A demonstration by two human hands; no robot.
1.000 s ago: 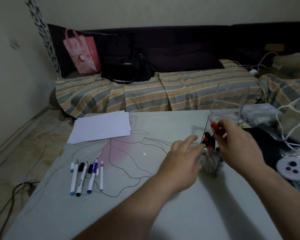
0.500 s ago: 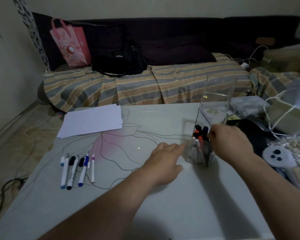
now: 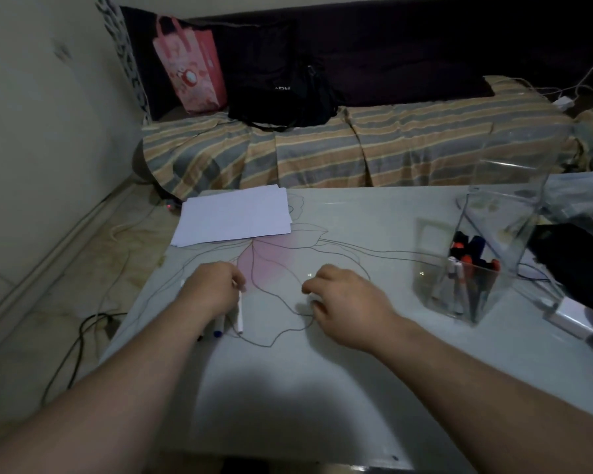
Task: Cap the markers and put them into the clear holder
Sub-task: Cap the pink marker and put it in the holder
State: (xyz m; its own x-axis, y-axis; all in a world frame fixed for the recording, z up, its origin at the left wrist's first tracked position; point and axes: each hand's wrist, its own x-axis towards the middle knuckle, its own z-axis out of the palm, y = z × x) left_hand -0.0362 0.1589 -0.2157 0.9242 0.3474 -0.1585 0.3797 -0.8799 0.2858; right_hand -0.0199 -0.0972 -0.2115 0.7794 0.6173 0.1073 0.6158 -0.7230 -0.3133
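The clear holder (image 3: 504, 217) stands on the right of the table with several capped markers (image 3: 466, 268) upright inside. Loose markers lie at the left: a thin white pen (image 3: 239, 313) and a blue-ended marker (image 3: 218, 327) stick out from under my left hand (image 3: 213, 289). That hand rests over them with fingers curled down, and any grip is hidden. My right hand (image 3: 343, 299) hovers low over the table's middle, fingers loosely bent, with nothing visible in it, well left of the holder.
A stack of white paper (image 3: 233, 217) lies at the table's far left. A black object (image 3: 575, 261) and a small white box (image 3: 569, 313) sit right of the holder. Behind the table is a striped sofa (image 3: 391, 145) with a pink bag (image 3: 189, 66).
Both hands left the holder and moved left. My left hand now covers the loose markers, my right hand is at the table's middle, and the red-capped marker is out of it.
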